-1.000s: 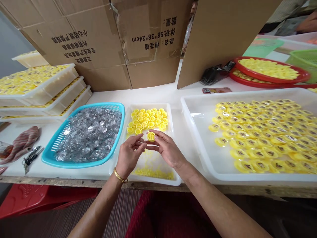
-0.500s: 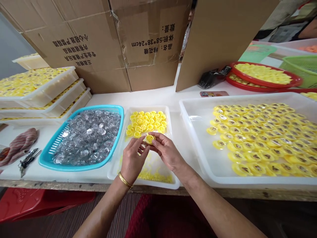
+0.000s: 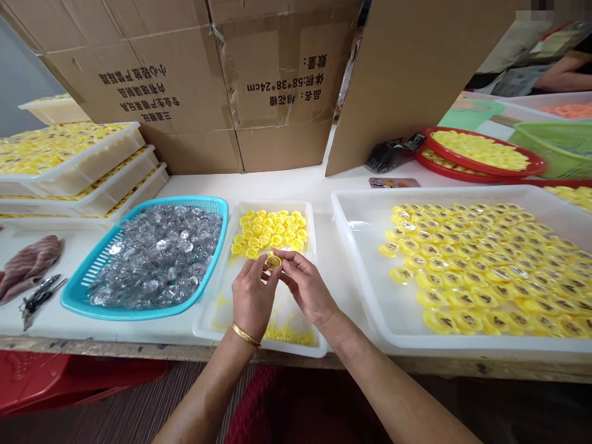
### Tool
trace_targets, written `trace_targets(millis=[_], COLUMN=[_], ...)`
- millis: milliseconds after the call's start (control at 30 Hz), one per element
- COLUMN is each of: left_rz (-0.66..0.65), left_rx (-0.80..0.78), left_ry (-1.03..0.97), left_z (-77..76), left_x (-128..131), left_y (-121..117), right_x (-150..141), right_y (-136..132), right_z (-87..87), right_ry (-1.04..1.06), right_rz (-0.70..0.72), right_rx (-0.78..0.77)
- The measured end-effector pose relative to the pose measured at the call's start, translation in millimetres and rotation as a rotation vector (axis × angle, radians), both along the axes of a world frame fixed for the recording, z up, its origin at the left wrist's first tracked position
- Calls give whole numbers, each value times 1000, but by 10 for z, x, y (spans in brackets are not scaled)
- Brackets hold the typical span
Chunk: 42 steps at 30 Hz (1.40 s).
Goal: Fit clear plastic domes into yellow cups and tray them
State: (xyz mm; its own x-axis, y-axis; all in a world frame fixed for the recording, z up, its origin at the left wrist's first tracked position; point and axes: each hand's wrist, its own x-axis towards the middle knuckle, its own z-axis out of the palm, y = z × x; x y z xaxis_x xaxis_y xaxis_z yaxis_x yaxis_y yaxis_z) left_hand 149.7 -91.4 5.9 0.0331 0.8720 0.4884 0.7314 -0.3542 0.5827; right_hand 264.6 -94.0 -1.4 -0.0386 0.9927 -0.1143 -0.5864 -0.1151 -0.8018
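Left hand [image 3: 252, 299] and right hand [image 3: 312, 293] both have fingertips pinched on one dark-centred yellow cup [image 3: 273, 263]; loads of matching pieces [image 3: 474, 281] look done at 3 o'clock, plain cups [image 3: 277, 239] to go at 12.

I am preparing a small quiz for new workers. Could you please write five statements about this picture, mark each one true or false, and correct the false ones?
1. The left hand and the right hand hold one small yellow piece between them. True.
2. The striped cloth lies to the left of the blue basket. True.
3. The blue basket is filled with yellow pieces. False: it holds clear pieces.
4. A gold-coloured bracelet is on the left wrist. True.
5. The right hand is inside the large white tray. False: it is over the small white tray.
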Motion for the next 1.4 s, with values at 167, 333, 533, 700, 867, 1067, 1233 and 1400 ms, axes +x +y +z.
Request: trace_targets(millis=[167,333,533,700,867,1067,1233,1400], left_rz=[29,58,68,82,21,27,-110,-94], left_rx=[87,99,106,114,117,78,-78,-387], left_ry=[100,116,-17,-86,-50,-6,-237,-563], left_z=[-38,-76,-118,-113,-97,-122,-127,-102], left_x=[73,120,179,203,198,208,164,68], left_y=[-8,3,-11,-22,-23,-39,-52,30], right_x=[-11,-13,-14,-12,-8,1,15,16], right_y=[-4,0,4,-1,2,18,15,6], right_z=[1,-1,-22,-2,11,-4,-8,-18], right_ry=[5,-42,-86,-69,-38,-70,-21,-21], right_rz=[-29,-38,-87,-111,-118,-153,-166,-153], right_rx=[-26,-19,6,22,10,-6,-17,8])
